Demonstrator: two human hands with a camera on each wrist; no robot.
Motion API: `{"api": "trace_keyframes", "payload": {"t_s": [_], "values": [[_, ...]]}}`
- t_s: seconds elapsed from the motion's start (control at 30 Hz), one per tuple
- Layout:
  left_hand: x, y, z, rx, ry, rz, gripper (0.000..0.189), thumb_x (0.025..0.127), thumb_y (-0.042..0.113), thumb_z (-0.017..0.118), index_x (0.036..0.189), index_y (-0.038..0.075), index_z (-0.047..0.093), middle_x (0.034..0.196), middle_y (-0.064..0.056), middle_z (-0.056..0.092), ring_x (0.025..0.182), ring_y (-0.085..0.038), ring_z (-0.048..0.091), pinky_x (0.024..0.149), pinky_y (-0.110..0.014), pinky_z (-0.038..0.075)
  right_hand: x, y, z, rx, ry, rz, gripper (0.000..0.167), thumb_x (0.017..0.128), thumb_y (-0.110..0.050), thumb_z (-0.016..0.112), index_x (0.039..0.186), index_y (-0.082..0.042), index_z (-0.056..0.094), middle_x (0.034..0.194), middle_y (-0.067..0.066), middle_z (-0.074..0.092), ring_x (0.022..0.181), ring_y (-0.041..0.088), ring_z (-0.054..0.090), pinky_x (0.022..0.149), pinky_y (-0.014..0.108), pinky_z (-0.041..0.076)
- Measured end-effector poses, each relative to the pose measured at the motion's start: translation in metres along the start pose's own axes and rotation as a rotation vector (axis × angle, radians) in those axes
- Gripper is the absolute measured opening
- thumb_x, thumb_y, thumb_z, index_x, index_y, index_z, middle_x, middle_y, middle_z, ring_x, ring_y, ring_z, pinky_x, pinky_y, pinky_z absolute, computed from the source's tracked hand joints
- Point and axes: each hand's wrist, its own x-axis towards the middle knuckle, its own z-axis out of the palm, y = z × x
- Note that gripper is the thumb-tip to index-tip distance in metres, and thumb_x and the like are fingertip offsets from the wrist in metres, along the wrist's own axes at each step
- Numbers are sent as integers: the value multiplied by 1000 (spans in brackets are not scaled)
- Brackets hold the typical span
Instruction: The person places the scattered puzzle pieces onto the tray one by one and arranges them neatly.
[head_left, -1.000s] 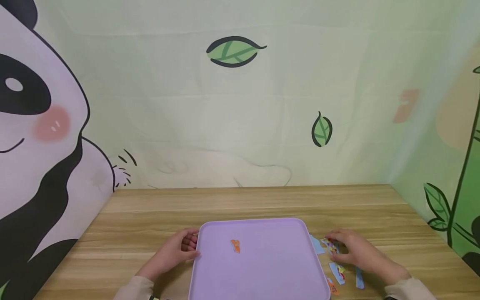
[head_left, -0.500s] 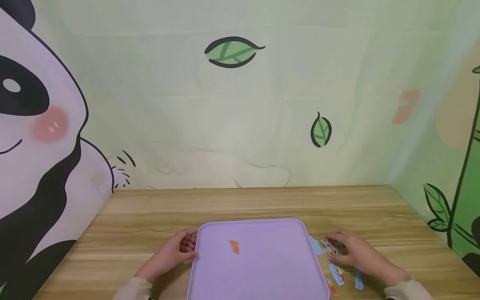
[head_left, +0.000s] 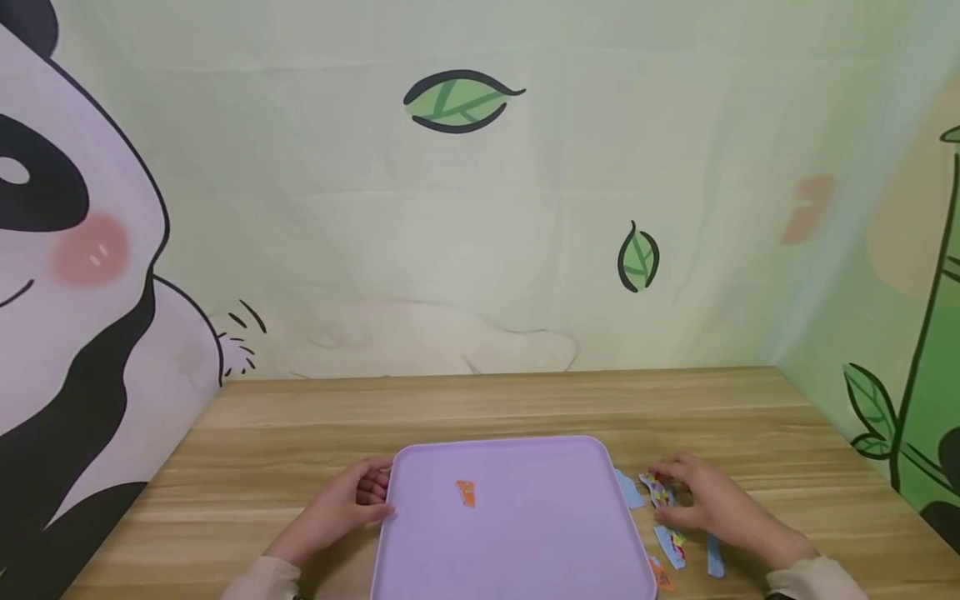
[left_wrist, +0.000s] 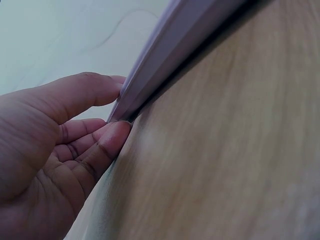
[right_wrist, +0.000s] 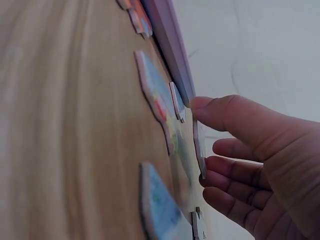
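Observation:
A lilac tray lies on the wooden table, with one orange puzzle piece on its upper left part. My left hand holds the tray's left edge, thumb against the rim and fingers curled by its lower side, as the left wrist view shows. To the right of the tray, my right hand pinches a colourful puzzle piece between thumb and fingers. That piece stands nearly edge-on in the right wrist view, so its picture is hidden there.
Around the right hand lie a blue piece against the tray, a blue piece with red and yellow, a narrow blue strip and an orange piece. A wall cloth with a panda print rises behind the table.
The head view has shifted slightly, so everything sits a little further left in it. Both hands keep their hold, and the pieces stay in place.

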Motion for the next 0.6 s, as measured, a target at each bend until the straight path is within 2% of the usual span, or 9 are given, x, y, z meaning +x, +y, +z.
{"api": "trace_keyframes", "payload": {"t_s": [0.27,0.5,0.6], "values": [[1,2,-1,0,5,11,61,79,2,74,130,-14,44,105,-18,59,91,-16,58,78,-18,54,0,-4,-4,73,6,-5,55,79,-33,77,119,1,62,108,4,62,92,15,61,74,28,55],[0,0,-1,5,1,24,62,79,3,75,130,-14,44,104,-18,59,91,-14,58,78,-18,54,3,-8,-6,32,29,-52,52,78,-30,78,117,1,64,105,4,62,87,8,58,71,26,54],[0,0,-1,8,3,25,62,79,3,75,130,-14,44,104,-17,59,91,-15,59,78,-18,54,6,-10,-8,12,35,-63,49,77,-29,79,114,0,65,105,6,62,85,9,59,70,26,53]]}}
